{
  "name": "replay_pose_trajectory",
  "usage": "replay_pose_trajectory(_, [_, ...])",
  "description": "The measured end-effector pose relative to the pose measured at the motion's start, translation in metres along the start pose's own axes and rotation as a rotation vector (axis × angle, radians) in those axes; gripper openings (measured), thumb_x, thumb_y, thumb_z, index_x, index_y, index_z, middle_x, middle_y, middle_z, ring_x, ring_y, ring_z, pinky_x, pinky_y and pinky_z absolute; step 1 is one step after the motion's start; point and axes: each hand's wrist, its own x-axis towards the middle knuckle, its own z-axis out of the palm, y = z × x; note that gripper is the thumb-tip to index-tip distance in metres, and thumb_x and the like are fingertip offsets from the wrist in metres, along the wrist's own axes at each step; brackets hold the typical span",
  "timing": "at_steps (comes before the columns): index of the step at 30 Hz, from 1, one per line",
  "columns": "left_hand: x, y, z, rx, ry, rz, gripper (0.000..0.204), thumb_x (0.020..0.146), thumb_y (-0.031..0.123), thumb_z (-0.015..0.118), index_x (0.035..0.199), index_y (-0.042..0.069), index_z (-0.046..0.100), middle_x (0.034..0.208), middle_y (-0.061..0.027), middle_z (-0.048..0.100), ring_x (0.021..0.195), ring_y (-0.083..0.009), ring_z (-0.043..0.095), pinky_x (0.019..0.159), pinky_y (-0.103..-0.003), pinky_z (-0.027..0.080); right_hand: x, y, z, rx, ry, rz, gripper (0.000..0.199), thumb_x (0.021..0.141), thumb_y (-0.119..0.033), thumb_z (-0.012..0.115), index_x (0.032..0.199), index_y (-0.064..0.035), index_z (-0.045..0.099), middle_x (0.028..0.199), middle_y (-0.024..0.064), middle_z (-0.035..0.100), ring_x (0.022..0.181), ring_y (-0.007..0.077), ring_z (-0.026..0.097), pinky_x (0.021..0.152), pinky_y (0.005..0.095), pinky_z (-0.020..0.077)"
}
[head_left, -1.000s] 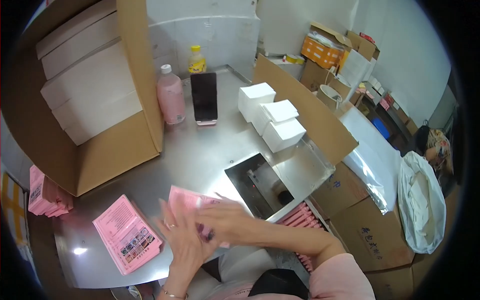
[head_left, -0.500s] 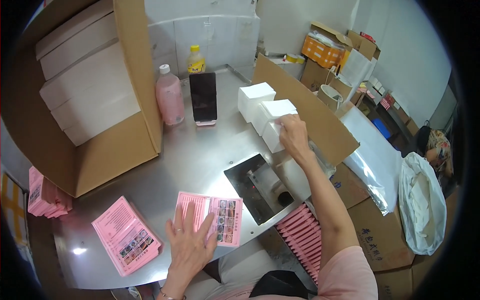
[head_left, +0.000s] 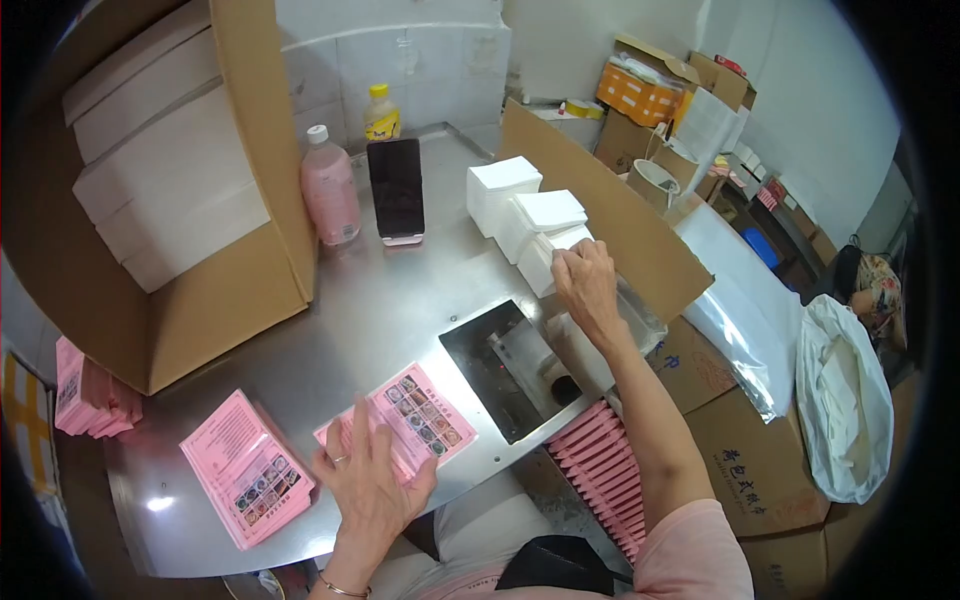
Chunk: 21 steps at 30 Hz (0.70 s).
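My left hand (head_left: 368, 482) lies spread on a pink printed packet (head_left: 432, 415), near the front edge of the metal table (head_left: 385, 320). The packet sits at a slant, partly hidden by the fingers. My right hand (head_left: 588, 290) is at the nearest of several stacks of folded white paper napkins (head_left: 537, 268), fingers curled and pinched at its top; how many napkins are between them is hidden. Two more napkin stacks (head_left: 505, 185) stand just behind. Left of my left hand is a pile of similar pink packets (head_left: 245, 470).
A rectangular opening (head_left: 510, 370) is cut in the table, with a metal part inside. Pink packets (head_left: 600, 470) stand in a row below it. A big carton (head_left: 230, 330) holds white blocks at left. A phone (head_left: 396, 190) and pink bottle (head_left: 330, 190) stand behind; a cardboard flap (head_left: 610, 200) rises at right.
The pink packet has turned counter-clockwise under my left hand, its right end swinging away from me. My right hand stays at the napkin stack, fingers more curled. The whole view has shifted slightly.
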Motion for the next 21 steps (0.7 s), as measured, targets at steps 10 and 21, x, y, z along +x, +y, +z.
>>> replay_pose_trajectory(10, [0.002,0.015,0.008,-0.309,-0.176,0.145,0.046,0.081,0.026,0.070,0.120,0.002,0.061,0.107,-0.0191,0.056,0.092,-0.0356,0.057,0.076,-0.046,0.047,-0.012,-0.010,-0.007,0.018,0.104,-0.134,0.039,0.083,-0.003,0.059,0.122,-0.0020,0.063,0.111,0.0183,0.064,0.105,0.0360,0.059,0.090,0.0465,0.0468])
replay_pose_trajectory(21, [0.012,0.019,-0.008,-0.511,-0.161,0.104,0.087,0.074,0.023,0.074,0.150,0.004,0.036,0.102,-0.0200,0.051,0.093,-0.0379,0.053,0.081,-0.044,0.044,-0.097,-0.166,-0.002,0.166,-0.601,-0.586,0.030,0.084,-0.013,0.059,0.110,0.0009,0.065,0.100,0.0229,0.061,0.102,0.0395,0.062,0.108,0.0721,0.0267])
